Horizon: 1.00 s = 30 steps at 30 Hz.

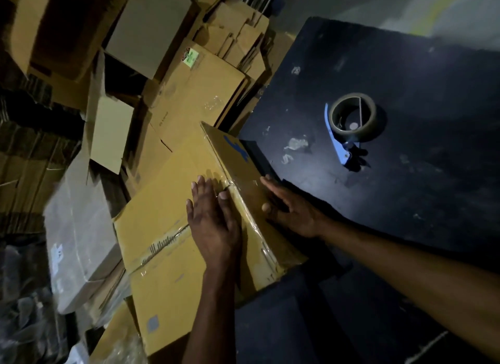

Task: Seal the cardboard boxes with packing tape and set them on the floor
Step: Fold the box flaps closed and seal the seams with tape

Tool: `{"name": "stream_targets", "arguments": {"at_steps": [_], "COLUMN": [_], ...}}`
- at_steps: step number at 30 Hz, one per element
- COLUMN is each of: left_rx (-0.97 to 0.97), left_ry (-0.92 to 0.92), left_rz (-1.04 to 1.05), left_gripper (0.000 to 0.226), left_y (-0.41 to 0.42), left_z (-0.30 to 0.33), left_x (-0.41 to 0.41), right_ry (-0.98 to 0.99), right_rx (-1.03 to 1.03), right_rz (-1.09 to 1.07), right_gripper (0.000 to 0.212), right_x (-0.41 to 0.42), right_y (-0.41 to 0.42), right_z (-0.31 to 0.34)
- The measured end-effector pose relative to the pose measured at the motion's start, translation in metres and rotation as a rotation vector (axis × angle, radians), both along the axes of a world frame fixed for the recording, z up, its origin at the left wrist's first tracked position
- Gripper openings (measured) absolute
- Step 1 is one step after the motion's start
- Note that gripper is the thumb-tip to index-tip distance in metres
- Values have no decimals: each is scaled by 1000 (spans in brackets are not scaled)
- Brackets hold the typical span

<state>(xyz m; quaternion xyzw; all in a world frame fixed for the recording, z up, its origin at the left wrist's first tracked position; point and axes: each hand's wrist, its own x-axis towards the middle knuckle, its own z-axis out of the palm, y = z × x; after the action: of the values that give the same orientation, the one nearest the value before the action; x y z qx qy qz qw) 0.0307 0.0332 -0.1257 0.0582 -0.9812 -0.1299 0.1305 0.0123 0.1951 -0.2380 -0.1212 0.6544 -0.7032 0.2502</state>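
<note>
1. Two hands are on the sealed cardboard box (173,223), which sits tilted beside the black table (405,201), its right face against the table edge and its lower end among other boxes. The left hand (213,223) lies flat on the taped top with straight fingers; the right hand (286,209) presses its open fingers against the right face. Neither hand curls round anything.
2. Flat palms give no real hold, so the box could slide off toward the loose cardboard pile (189,93) if either hand lifts early.
3. Clear tape along the seam looks wrinkled near the corner; rough handling could peel it.
4. Fingers of the right hand sit between box and table, where a shift could pinch them.
5. Farther off on the table, the tape dispenser (351,128) lies untouched, well apart from both hands.
</note>
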Motion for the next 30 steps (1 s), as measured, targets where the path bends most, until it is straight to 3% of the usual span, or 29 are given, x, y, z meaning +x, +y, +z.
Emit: {"name": "stream_targets", "arguments": {"at_steps": [2,6,12,17,22,26,30], "left_rx": [15,48,237,30,-6,-229,-263], "left_ry": [-10,-37,-151,-209,-198,-14,114], "left_rz": [7,-67,-234,-373,-351,-352,-342], "left_gripper": [48,47,54,81,70,62,61], "left_y": [5,16,20,10,5,0,4], "left_z": [4,7,10,4,8,-12,-27], "left_x": [11,60,131,133,130,127,127], "right_ry": [-46,45,-59,-37,-211,-267,-274], "right_rx": [-142,-51,-167,-100,-75,-113,-135], "right_rz": [-18,106,11,142,54,-17,-105], "right_gripper": [97,100,99,100,84,77,72], "right_x": [7,21,28,37,45,60,71], "right_y": [4,6,15,23,50,62,66], "right_z": [13,15,9,9,0,2,5]}}
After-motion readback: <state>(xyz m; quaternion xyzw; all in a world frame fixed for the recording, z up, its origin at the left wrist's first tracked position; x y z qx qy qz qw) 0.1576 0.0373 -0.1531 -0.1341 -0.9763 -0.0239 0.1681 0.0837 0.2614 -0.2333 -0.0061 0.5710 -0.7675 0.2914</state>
